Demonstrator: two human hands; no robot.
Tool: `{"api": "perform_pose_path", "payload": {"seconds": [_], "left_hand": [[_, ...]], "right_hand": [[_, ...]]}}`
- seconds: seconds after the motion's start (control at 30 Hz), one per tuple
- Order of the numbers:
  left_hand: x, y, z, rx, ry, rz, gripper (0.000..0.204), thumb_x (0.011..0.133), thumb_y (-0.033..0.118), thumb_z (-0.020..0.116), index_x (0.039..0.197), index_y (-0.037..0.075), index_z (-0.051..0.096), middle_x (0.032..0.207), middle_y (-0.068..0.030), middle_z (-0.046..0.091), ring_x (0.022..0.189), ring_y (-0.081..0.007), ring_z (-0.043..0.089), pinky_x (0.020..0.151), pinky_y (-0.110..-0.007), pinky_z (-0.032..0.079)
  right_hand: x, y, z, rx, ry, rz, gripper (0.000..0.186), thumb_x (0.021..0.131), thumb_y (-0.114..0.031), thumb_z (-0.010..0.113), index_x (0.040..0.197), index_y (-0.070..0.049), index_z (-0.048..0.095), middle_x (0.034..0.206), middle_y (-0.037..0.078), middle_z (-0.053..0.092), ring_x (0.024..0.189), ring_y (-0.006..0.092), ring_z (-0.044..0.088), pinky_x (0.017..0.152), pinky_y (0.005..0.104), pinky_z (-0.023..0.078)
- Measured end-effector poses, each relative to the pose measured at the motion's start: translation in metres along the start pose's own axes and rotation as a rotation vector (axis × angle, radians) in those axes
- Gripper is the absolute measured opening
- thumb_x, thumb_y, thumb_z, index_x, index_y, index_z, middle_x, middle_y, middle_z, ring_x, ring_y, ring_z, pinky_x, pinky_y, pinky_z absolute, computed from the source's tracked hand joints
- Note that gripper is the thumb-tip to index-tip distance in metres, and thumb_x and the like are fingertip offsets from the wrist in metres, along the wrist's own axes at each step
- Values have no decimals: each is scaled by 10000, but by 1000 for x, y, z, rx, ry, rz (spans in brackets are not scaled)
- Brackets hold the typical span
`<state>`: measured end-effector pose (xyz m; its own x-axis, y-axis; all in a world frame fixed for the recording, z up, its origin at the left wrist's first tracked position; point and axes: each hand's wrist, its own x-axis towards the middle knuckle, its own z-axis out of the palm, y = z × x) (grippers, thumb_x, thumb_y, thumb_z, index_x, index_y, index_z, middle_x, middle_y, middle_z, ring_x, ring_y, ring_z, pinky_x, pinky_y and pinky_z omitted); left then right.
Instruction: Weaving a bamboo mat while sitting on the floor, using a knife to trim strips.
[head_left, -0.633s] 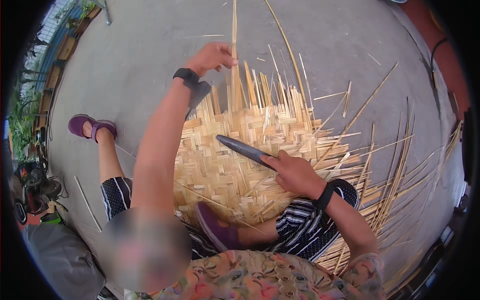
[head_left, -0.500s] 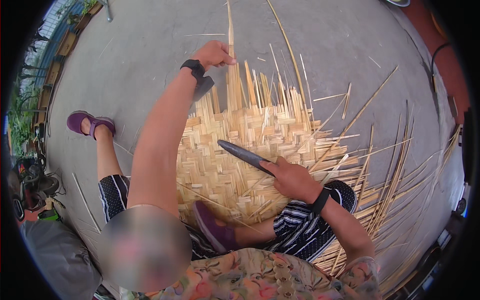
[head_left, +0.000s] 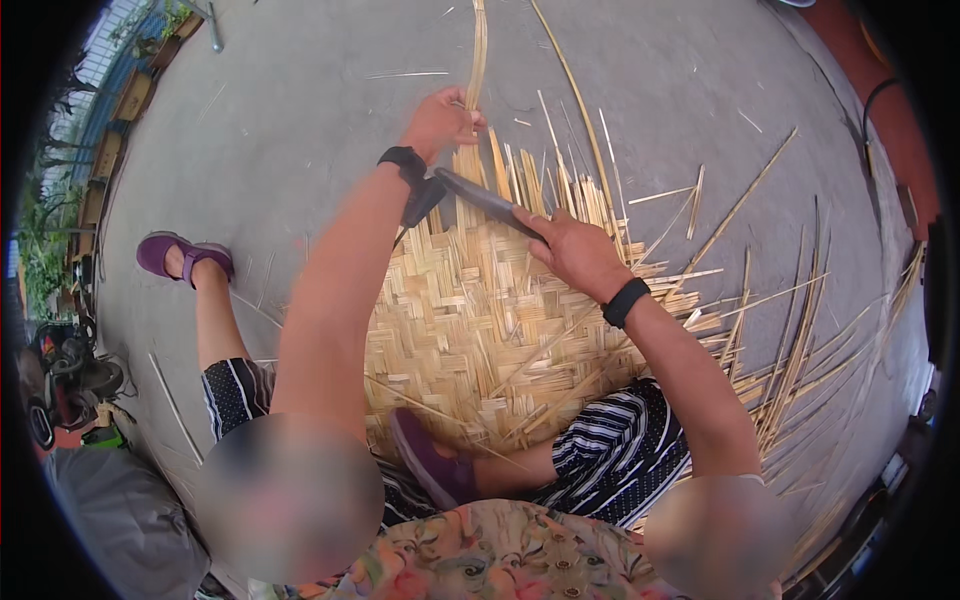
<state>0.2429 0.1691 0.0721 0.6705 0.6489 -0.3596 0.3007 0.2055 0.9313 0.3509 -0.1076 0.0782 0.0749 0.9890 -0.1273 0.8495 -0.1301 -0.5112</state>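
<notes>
A woven mat of split cane strips [head_left: 470, 320] lies on the ground before me, with loose strip ends fanning out along its far and right edges. At its far edge, my left hand [head_left: 445, 122] grips a long pale strip [head_left: 478, 60] that runs up and away. My right hand [head_left: 578, 250] is closed round a dark, flat, blade-like tool [head_left: 490, 205]. The tool points to the far left, over the mat, its tip close to my left wrist. Whether the tip touches the strips I cannot tell.
Loose long strips [head_left: 800, 330] are scattered on the grey floor [head_left: 300, 90] to the right. My purple shoe [head_left: 430, 455] rests on the mat's near edge, and the other shoe [head_left: 180, 255] is out to the left. A grey covered bundle [head_left: 120, 510] stands at the lower left.
My right hand has moved up and away with the tool, bringing its tip from mid-mat to the far edge. My left hand and the strip have shifted slightly right.
</notes>
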Motion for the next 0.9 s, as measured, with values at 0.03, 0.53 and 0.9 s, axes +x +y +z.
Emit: {"api": "perform_pose_path", "payload": {"seconds": [0.03,0.53,0.9], "left_hand": [[0,-12,1,5,-13,3,100,945,28,615,1004,35,535,1036,-113,675,984,-207,680,806,-337,604],[-70,64,100,-200,-24,80,106,977,85,508,977,-12,553,975,-153,705,894,-212,709,677,-286,495],[69,-58,198,276,-243,40,210,845,123,714,719,-22,629,627,-97,600,522,-175,584,433,-304,359]], "right_hand": [[15,8,4,18,8,17,460,946,-296,587,1401,-240,545,910,148,631,782,333,649,702,436,534],[-52,-28,-39,-100,-73,132,460,916,-230,579,1373,-185,557,893,181,640,789,350,679,655,445,541],[-206,65,-83,-84,-220,126,526,850,-127,626,1357,-266,595,881,120,551,734,307,641,673,428,534]]}}
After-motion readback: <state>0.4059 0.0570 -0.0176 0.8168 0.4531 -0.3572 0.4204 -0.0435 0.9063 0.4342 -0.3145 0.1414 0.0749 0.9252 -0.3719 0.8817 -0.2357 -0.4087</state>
